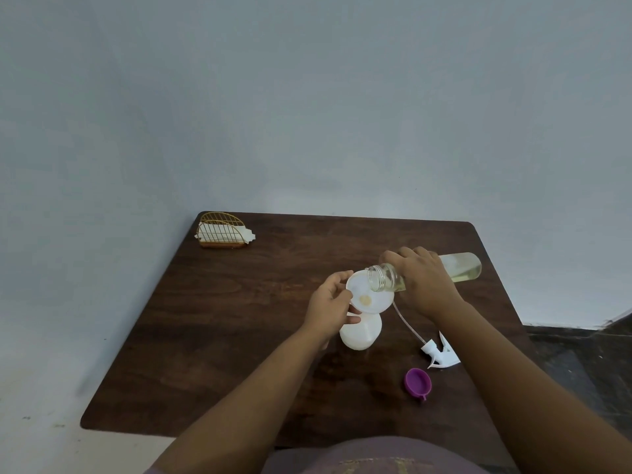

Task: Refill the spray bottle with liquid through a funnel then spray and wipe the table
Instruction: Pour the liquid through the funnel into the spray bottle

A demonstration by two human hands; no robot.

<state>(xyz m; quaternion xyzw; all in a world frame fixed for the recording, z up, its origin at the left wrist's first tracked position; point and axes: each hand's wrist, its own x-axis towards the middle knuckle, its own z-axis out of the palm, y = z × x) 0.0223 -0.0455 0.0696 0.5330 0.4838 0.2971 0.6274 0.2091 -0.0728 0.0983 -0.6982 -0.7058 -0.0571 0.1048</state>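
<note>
A white spray bottle [361,332] stands on the dark wooden table [239,319] with a white funnel [366,297] in its neck. My left hand [330,307] pinches the funnel's left rim. My right hand [422,280] grips a clear bottle [461,266] of pale yellow liquid, tipped almost flat with its open mouth over the funnel. A little yellowish liquid sits in the funnel's throat. The white trigger sprayer head [441,354] with its dip tube lies on the table to the right.
A purple cap [418,381] lies near the front right of the table. A gold wire napkin holder [224,230] with white napkins stands at the far left corner. A pale wall lies behind the table, dark floor at the right.
</note>
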